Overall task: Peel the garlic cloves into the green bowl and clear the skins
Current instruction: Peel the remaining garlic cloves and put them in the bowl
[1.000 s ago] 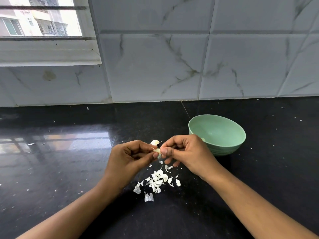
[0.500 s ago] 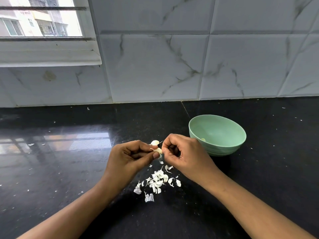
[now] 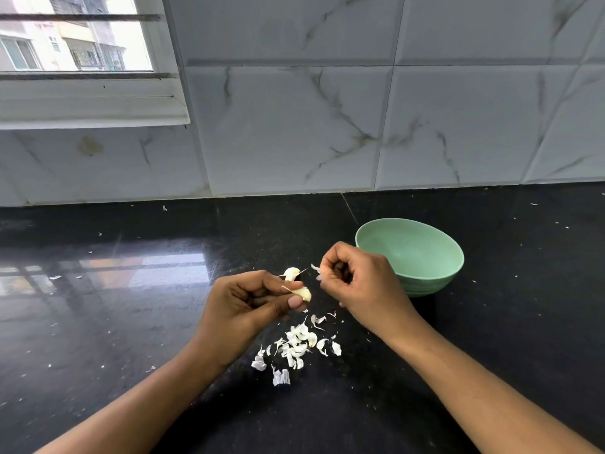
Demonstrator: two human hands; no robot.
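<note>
Left hand pinches a garlic clove between thumb and fingertips, left of the green bowl. Right hand, fingers curled, nips a scrap of skin beside the bowl's near rim. Loose skins lie left of the bowl, nearer the person.

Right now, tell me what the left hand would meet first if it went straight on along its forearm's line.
Most likely the right hand, which pinches a skin scrap just beyond the garlic clove that the left hand holds; the green bowl lies behind it. Depth is unclear from one view.
</note>
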